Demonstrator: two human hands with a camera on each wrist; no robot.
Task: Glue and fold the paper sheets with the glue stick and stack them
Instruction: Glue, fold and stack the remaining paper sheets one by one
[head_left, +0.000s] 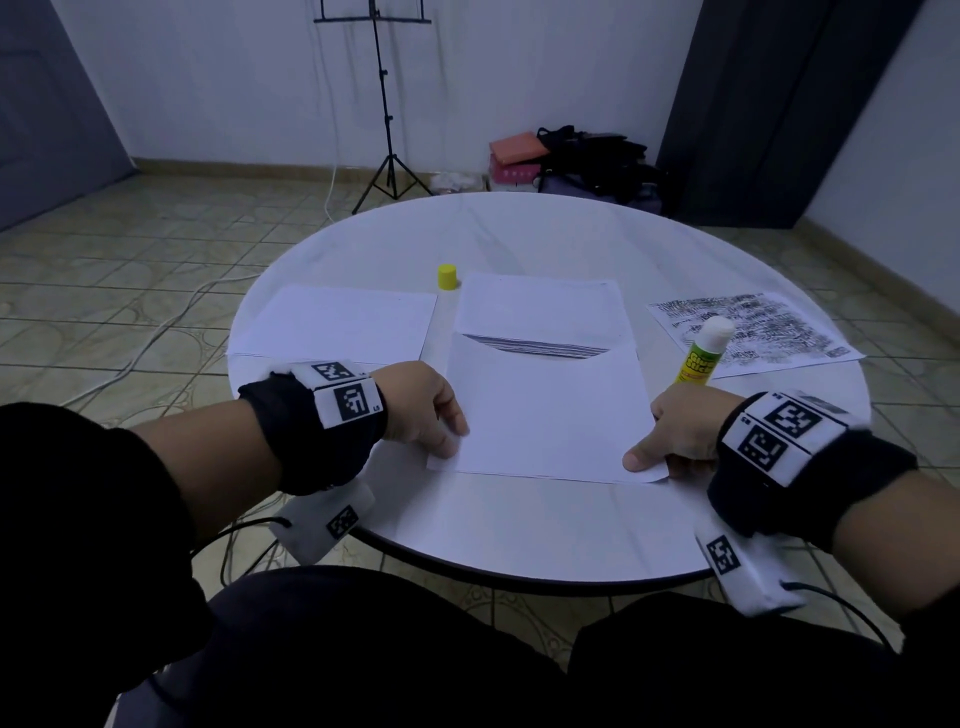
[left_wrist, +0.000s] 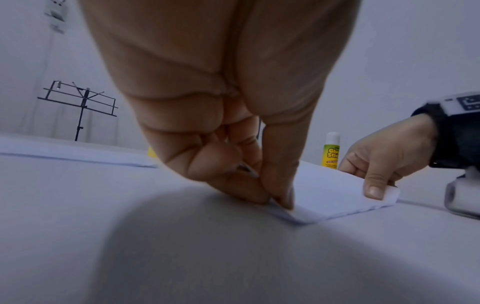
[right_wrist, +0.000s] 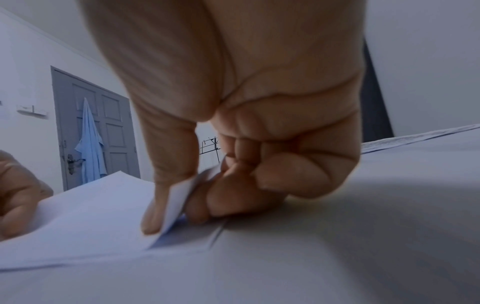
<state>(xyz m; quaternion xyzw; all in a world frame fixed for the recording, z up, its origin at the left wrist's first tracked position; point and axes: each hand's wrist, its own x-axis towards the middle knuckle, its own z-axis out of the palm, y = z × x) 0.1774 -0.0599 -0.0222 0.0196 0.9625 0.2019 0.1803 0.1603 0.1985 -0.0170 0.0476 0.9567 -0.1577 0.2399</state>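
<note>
We pinch the sheet's (head_left: 545, 410) near corners, left hand (head_left: 426, 410) and right hand (head_left: 675, 436); its long axis runs away toward the far edge.

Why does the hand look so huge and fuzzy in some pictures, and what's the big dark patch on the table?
In the left wrist view the left hand sits right by a very wide lens, so it looks giant and soft; the dark patch on the table is probably its shadow. The right wrist view does the same with the right hand. The head view is dim and bluish, bending the table's rim.
</note>
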